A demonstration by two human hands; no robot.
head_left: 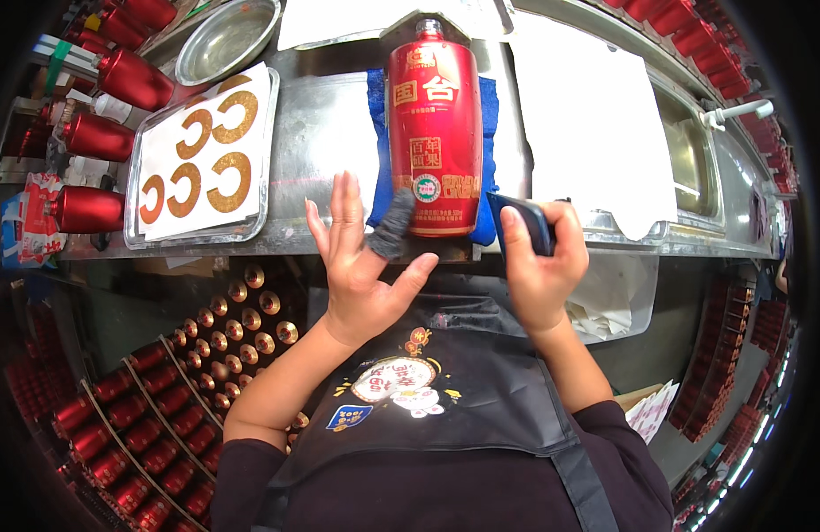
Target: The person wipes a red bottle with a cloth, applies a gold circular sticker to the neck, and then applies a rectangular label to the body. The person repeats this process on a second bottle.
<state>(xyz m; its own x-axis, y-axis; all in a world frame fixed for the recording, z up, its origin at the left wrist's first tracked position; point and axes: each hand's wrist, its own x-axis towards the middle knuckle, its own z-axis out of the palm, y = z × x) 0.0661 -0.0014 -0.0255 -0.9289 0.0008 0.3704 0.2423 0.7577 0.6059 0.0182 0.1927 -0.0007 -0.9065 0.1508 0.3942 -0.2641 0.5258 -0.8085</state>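
Note:
A large red bottle (pixel 435 124) with gold print and a round green-and-white emblem lies on a blue cloth (pixel 488 124), its neck pointing away from me. My left hand (pixel 361 279) has its fingers spread at the bottle's lower left side. A dark grey cover (pixel 392 226) wraps its index finger, whose tip overlaps the bottle's edge; whether it presses there I cannot tell. To the right of the bottle's base, my right hand (pixel 547 270) grips a flat dark-blue scraper-like piece (pixel 527 222) between thumb and fingers. That piece appears apart from the bottle.
On the left a clear tray (pixel 266 191) bears a white sheet with several gold C-shaped decals (pixel 229 180). Behind it stands a metal bowl (pixel 250 55). White paper (pixel 596 133) covers the right side, beside a sink (pixel 694 168) with a tap. Red bottles (pixel 100 142) line the left edge.

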